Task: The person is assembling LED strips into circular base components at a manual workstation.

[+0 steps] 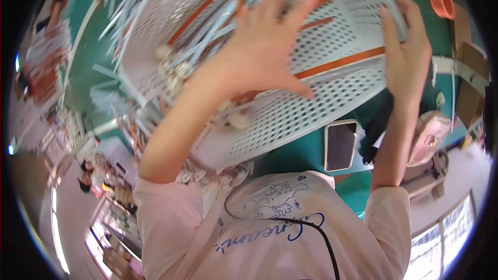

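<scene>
A large white plastic basket (358, 85) with perforated walls fills the upper middle, tilted. My right hand (407, 54) grips its right rim, thumb on the inner side and fingers round the outside. Over the inside of the basket reaches my left hand (267, 46), fingers spread and slightly blurred, with nothing visible in its grasp. Beneath and around that hand lie long orange-brown strips (342, 62) and several pale bluish strips (207, 39). Small off-white pieces (179, 72) gather at the basket's left end; their kind is too blurred to tell.
A phone (341, 146) lies on the green table near my body. Right of it are a pink pouch (430, 137) and a cardboard box (469, 85). An orange tape roll (440, 3) sits far right. More pale strips (116, 31) lie left of the basket.
</scene>
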{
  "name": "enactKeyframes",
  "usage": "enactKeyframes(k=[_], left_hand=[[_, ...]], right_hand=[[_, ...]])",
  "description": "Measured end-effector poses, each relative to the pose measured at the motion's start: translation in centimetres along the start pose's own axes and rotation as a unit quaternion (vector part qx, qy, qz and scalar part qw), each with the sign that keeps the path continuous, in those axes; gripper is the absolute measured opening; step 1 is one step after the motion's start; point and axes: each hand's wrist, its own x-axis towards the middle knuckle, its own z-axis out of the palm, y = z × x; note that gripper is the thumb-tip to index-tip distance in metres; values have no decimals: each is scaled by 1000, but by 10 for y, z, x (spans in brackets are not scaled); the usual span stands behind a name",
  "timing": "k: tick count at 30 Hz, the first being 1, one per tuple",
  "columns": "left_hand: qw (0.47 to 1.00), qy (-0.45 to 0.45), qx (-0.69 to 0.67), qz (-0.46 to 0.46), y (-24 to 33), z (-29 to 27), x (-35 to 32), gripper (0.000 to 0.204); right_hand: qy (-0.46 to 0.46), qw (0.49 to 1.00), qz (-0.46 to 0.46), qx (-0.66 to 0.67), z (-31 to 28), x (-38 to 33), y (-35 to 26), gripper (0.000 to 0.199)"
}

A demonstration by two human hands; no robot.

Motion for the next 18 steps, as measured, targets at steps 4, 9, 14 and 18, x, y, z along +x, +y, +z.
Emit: enactKeyframes(k=[4,9,14,18], left_hand=[[986,92,117,-73,17,45,-26,106],[957,238,77,-149,12,36,-46,85],[952,291,-50,-77,46,-17,-142,67],[866,420,-87,-258,16,-19,-274,49]], right_hand=[[15,999,-40,2,3,-2,16,26],[-24,999,20,-23,-2,-4,4,33],[51,998,-42,2,-39,-40,-1,38],[92,995,14,28,-128,-142,43,33]])
